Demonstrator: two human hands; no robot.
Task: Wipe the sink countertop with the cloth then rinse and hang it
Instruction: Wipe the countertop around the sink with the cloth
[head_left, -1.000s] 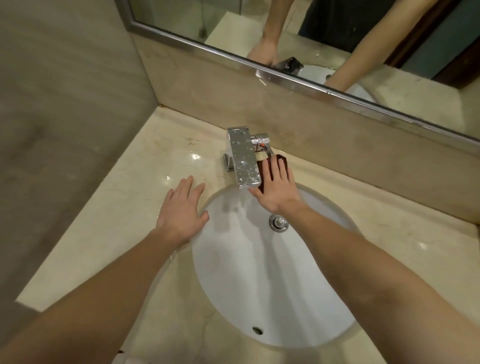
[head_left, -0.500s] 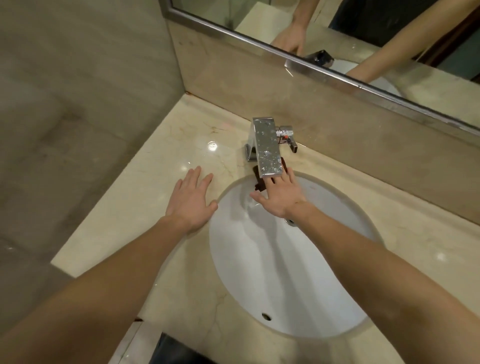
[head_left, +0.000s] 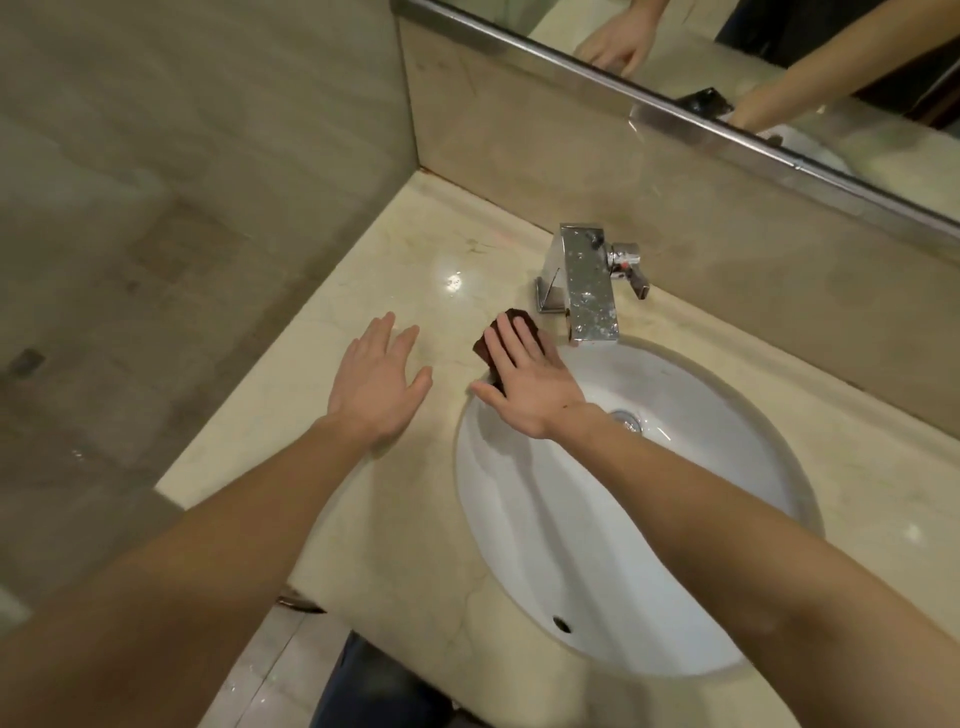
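Cream marble countertop, glossy, runs from the beige stone-look wall at left to the far right edge of view.

Left hand: flat on the counter, palm down, fingers straight and slightly spread. It holds nothing and appears to serve as a brace.

Dark brown folded cloth: lies on the counter at the far-left rim of the basin, just near and left of the faucet spout. It is mostly covered; only its far and left edges show.

Right hand: laid flat over the cloth, fingers straight, thumb out to the left. It presses the cloth down rather than curling round it. The wrist crosses over the basin edge.

Square chrome faucet: spotted with droplets, side lever at its right. No water stream visible.

White oval basin: metal drain partly hidden behind the right wrist.

Framed mirror: far right, reflects both arms.

Judgement: step in hand is the wiping, at the strip left of the faucet. Rinsing and hanging are not yet begun. The next move probably calls for steady downward pressure while sliding the cloth over the open counter at left, which means lifting or shifting the left hand out of its path.
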